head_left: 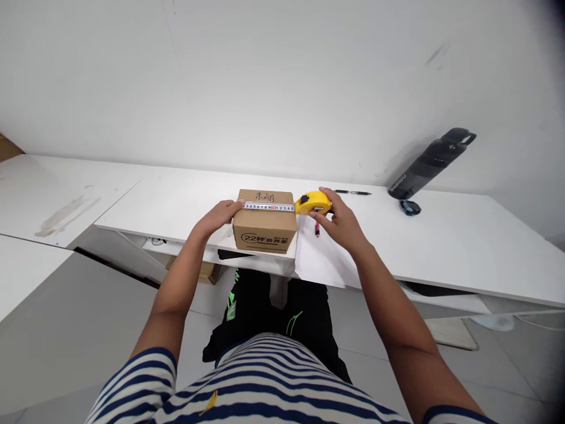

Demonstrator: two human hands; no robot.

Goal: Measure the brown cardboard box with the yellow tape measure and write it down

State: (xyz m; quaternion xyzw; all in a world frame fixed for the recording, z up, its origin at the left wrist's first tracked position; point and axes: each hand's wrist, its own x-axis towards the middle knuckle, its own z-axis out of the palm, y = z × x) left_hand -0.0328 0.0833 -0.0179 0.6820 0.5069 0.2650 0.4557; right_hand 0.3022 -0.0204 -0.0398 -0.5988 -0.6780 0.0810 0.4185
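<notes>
A brown cardboard box (265, 227) with dark printing on its front and handwriting on top stands near the desk's front edge. Across its top lies the pulled-out blade (269, 206) of a tape measure. My left hand (220, 215) is at the box's left edge, its fingers pressing the blade's end there; the very tip is hidden under them. At the box's right side, my right hand (339, 221) grips the yellow tape measure case (314, 202) between thumb and fingers. The case sits right against the box's top right edge.
Beneath my right hand lies a white paper sheet (324, 262) with a red pen (317, 228). Behind are a black pen (353, 192), a dark bottle (426, 165) and a small dark object (410, 207). A wall (265, 88) backs the white desk (450, 247). Another carton (207, 272) is below.
</notes>
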